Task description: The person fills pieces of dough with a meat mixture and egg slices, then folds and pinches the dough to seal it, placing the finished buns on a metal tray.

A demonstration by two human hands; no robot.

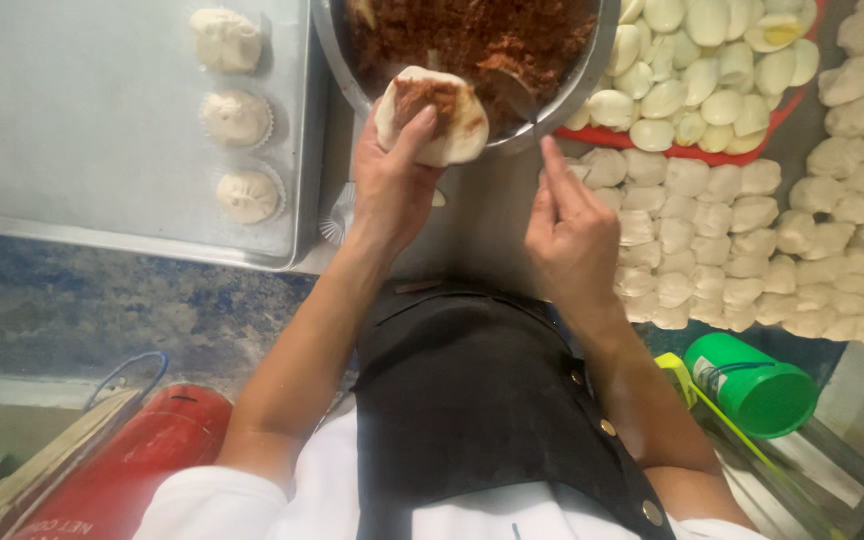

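While three pleated white dough buns [236, 118] already sit on the grey metal tray [72, 120] at upper left, the left hand [392, 185] cups a round dough wrapper with brown filling [432, 115], unsealed. Right hand [572, 235] pinches a metal spoon [517, 100] at the steel filling bowl [572, 90]. Many white dough pieces [732, 240] at right remain unfilled.

Bare forearms, short white sleeves, black apron [472, 400] with small round brass-coloured studs along its edge
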